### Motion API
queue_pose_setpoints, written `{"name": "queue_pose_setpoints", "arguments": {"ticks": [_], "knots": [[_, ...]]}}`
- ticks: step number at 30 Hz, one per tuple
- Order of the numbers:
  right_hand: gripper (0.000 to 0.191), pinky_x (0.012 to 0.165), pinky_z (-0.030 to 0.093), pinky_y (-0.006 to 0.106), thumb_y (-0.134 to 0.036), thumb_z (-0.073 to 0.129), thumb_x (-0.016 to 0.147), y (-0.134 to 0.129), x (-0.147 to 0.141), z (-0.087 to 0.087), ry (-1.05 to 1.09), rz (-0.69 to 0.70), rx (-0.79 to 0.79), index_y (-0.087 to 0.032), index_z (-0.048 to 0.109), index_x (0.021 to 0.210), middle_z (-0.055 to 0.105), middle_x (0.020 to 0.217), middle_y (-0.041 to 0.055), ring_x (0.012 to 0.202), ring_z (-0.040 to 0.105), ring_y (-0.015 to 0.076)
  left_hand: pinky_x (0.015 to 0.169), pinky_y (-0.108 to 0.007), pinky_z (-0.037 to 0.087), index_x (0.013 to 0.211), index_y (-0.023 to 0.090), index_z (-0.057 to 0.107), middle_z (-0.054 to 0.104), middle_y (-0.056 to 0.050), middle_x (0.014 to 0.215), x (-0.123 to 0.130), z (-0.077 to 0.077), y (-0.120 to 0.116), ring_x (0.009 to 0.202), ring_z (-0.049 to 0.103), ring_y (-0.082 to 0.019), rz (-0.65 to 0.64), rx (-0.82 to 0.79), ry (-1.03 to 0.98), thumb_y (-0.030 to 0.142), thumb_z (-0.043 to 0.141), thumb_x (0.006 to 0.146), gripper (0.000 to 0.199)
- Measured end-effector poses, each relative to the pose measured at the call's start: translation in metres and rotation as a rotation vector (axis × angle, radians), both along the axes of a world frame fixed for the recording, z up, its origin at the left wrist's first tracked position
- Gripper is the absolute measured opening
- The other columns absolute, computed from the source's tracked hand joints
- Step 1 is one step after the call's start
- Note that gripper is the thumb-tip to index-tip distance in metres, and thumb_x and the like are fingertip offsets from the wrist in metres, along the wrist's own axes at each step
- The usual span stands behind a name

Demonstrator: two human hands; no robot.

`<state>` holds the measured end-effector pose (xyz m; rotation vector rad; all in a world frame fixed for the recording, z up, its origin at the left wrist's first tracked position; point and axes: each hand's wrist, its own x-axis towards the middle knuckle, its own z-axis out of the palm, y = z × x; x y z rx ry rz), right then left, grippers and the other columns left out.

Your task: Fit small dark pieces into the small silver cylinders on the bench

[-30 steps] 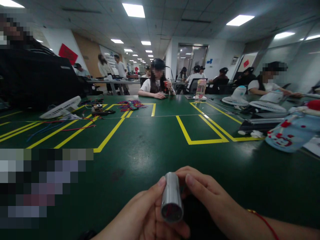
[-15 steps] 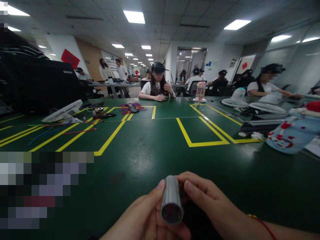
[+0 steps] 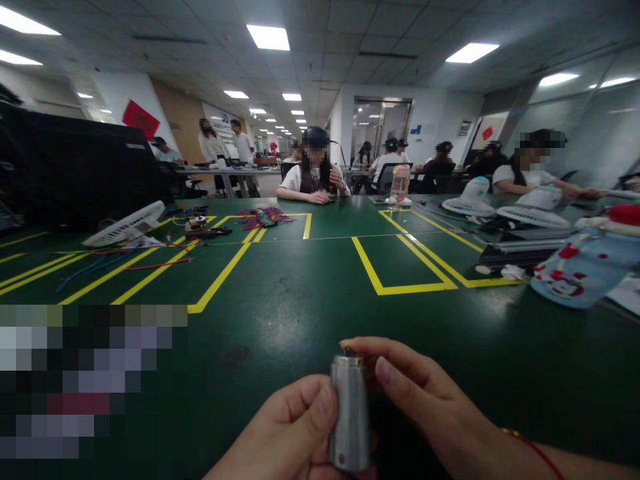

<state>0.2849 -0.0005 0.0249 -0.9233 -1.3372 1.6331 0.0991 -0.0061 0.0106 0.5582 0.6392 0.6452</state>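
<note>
A silver metal cylinder [image 3: 351, 413] stands tilted at the bottom middle, above the table. Its upper end carries a narrower rim and a small dark stub; a small round hole or screw shows low on its side. My left hand [image 3: 295, 423] is closed round it, the thumb along its left side and other fingers partly hidden behind. My right hand [image 3: 425, 393] is at the upper right of the cylinder, index fingertip at the stub. Its thumb stands a little apart from the metal, and the remaining fingers are mostly hidden.
The green table [image 3: 280, 320] bears yellow tape lines. Bundled coloured wires [image 3: 265, 217], a white fan part [image 3: 125, 225] and a black bag [image 3: 85, 160] lie left. A blue container [image 3: 583, 267], metal profiles [image 3: 525, 245] and fan parts stand right. A person [image 3: 313, 173] sits opposite.
The cylinder has tipped, so its hollow end no longer faces me and its stubbed end shows at the top. My right index finger has moved over to that end.
</note>
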Motion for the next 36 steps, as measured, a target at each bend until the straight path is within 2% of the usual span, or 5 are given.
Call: {"name": "queue_pose_setpoints", "arguments": {"ticks": [8, 14, 27, 32, 36], "knots": [[0.032, 0.095, 0.045, 0.022, -0.019, 0.048, 0.090, 0.000, 0.013, 0.010, -0.215, 0.050, 0.582, -0.036, 0.060, 0.115, 0.052, 0.122, 0.0006, 0.114, 0.051, 0.0109, 0.072, -0.029, 0.047, 0.090, 0.018, 0.066, 0.070, -0.001, 0.079, -0.005, 0.002, 0.011, 0.078, 0.065, -0.019, 0.056, 0.462, 0.131, 0.033, 0.083, 0.067, 0.032], [0.038, 0.096, 0.047, 0.030, -0.015, 0.055, 0.084, -0.002, 0.014, 0.008, -0.278, 0.034, 0.700, -0.035, 0.060, 0.116, 0.051, 0.125, 0.0020, 0.117, 0.049, 0.0160, 0.073, -0.030, 0.049, 0.092, 0.021, 0.067, 0.072, -0.001, 0.082, -0.004, 0.009, 0.008, 0.081, 0.067, -0.021, 0.102, 0.507, 0.263, 0.020, 0.081, 0.066, 0.029], [0.031, 0.095, 0.047, 0.030, -0.027, 0.060, 0.085, 0.030, 0.008, -0.022, -0.440, -0.027, 0.564, -0.027, 0.061, 0.115, 0.061, 0.113, 0.0020, 0.104, 0.057, 0.0129, 0.102, -0.041, 0.036, 0.106, 0.030, 0.070, 0.069, -0.002, 0.114, -0.005, 0.002, 0.039, 0.111, 0.057, -0.027, 0.118, 1.094, 0.873, 0.029, 0.066, 0.082, 0.025], [0.060, 0.100, 0.044, 0.035, -0.024, 0.062, 0.081, 0.027, 0.007, -0.027, -0.405, -0.056, 0.392, -0.026, 0.038, 0.136, 0.056, 0.120, 0.0053, 0.109, 0.055, 0.0140, 0.102, -0.043, 0.036, 0.122, 0.030, 0.060, 0.061, -0.004, 0.127, -0.009, 0.006, 0.037, 0.117, 0.053, -0.027, 0.178, 1.088, 0.959, 0.035, 0.066, 0.082, 0.041], [0.068, 0.097, 0.046, 0.035, -0.023, 0.069, 0.074, 0.029, 0.005, -0.031, -0.405, -0.046, 0.366, -0.025, 0.036, 0.133, 0.058, 0.114, 0.0042, 0.105, 0.056, 0.0142, 0.096, -0.040, 0.040, 0.101, 0.031, 0.072, 0.064, -0.002, 0.116, -0.004, 0.021, 0.039, 0.109, 0.056, -0.025, 0.186, 1.217, 0.986, 0.033, 0.059, 0.088, 0.019]]}}
